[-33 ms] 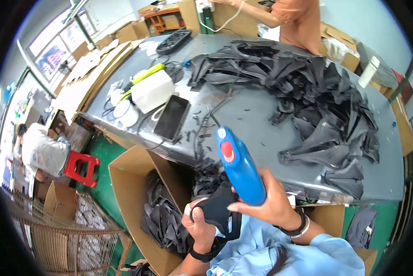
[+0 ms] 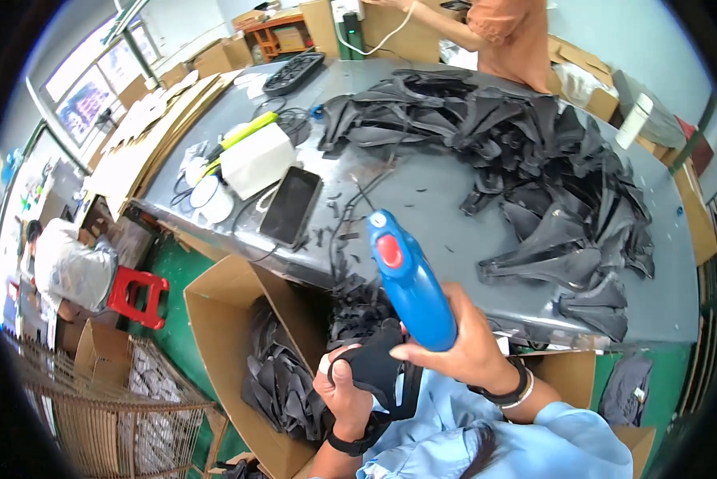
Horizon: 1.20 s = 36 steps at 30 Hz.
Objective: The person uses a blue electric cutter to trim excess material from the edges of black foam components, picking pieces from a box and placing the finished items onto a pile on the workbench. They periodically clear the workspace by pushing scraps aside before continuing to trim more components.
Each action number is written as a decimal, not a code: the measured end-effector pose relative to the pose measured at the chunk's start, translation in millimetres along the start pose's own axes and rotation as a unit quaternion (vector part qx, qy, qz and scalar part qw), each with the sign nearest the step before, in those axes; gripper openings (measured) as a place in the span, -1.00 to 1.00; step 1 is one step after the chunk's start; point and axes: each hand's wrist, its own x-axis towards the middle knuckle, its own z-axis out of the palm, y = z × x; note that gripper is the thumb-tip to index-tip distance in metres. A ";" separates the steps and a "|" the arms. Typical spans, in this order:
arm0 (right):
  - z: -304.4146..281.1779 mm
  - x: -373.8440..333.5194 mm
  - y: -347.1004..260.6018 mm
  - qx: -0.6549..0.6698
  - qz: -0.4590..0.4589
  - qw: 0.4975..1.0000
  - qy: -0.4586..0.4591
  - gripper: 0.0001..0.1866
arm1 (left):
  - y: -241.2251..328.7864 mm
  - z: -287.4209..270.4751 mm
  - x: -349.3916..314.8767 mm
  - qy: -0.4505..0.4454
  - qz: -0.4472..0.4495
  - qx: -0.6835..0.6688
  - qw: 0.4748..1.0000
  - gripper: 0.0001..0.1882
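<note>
My right hand [image 2: 474,347] is wrapped around a blue corded power tool [image 2: 416,291] with a red button. The cord leaves its upper end; its lower end points at a black moulded piece [image 2: 366,363] and is mostly hidden. Pinched in my left hand [image 2: 342,399], that piece is curved and has a slot-like opening near my right thumb. Both hands are over my lap, just off the table's near edge. Black trimmings [image 2: 358,311] lie heaped beyond the black piece.
Many similar black pieces [image 2: 534,152] cover the grey table [image 2: 422,231] at the back and right. A phone [image 2: 292,206] and white box [image 2: 258,160] lie left. Beside my left hand stands a carton [image 2: 214,319] of black pieces. A person in orange [image 2: 510,40] stands across the table.
The whole view has shifted slightly, so the table and its things sit a little further left. Both hands keep their grips on the tool and the black piece.
</note>
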 end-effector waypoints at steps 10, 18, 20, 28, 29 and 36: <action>-5.1 2.5 -0.5 0.147 0.034 0.985 0.085 -0.44 | 29.3 36.9 -24.2 -0.276 0.096 0.051 0.955 -0.41; -8.3 -2.8 -2.8 0.210 0.015 0.977 -0.043 -0.43 | 28.5 62.4 4.6 -0.093 -0.043 -0.240 0.965 -0.47; -4.5 0.6 2.5 0.257 0.047 0.965 -0.011 -0.41 | 27.8 57.1 5.4 -0.086 -0.050 -0.270 0.958 -0.47; 6.5 6.7 5.5 0.222 0.058 0.973 0.020 -0.41 | 24.7 60.3 1.6 -0.075 -0.055 -0.321 0.943 -0.50; 7.0 7.1 5.0 0.222 0.059 0.973 0.019 -0.41 | 25.0 60.5 2.8 -0.074 -0.054 -0.321 0.942 -0.50; 16.6 10.1 4.7 0.084 -0.001 0.995 0.062 -0.37 | 33.4 62.8 7.7 -0.070 -0.025 -0.228 0.971 -0.50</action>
